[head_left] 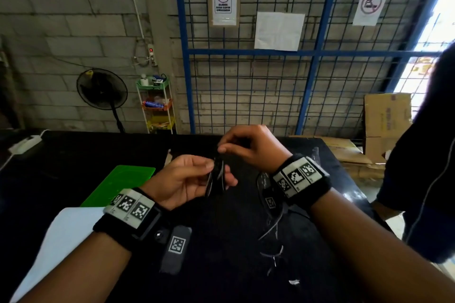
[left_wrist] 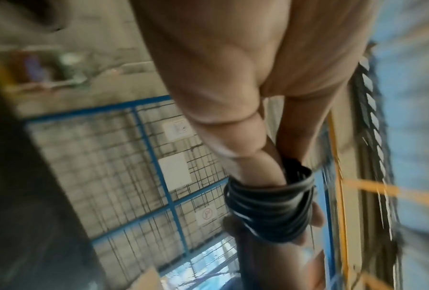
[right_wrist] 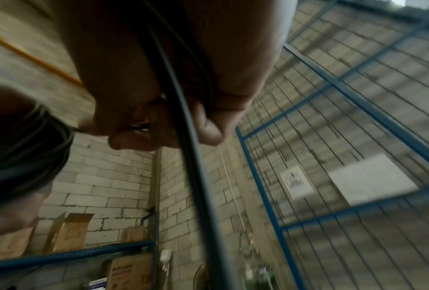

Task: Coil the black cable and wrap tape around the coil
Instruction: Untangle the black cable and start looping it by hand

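Under both hands lies the black surface [head_left: 73, 162], with a green board [head_left: 118, 184] lying on it just beyond the left wrist and a white sheet [head_left: 61, 241] below that forearm. Held up over the surface, between the two hands, is the black cable [left_wrist: 267, 206], already gathered into a flat bundle of several thin loops. The left hand [head_left: 187, 179] grips that bundle, thumb on one face and fingers curled behind the other. The right hand [head_left: 251, 147], just above and beyond the left, pinches a strand at the top of the bundle between thumb and fingertips; the right wrist view shows a single free run of cable sweeping past those fingers [right_wrist: 208, 129]. More loose cable seems to trail on the surface under the right wrist, though black on black makes it hard to follow. The cable looks light, thin and springy with a smooth jacket, so the loops would likely fan open if released; the best hold is probably across all turns at one spot. No tape is discernible.
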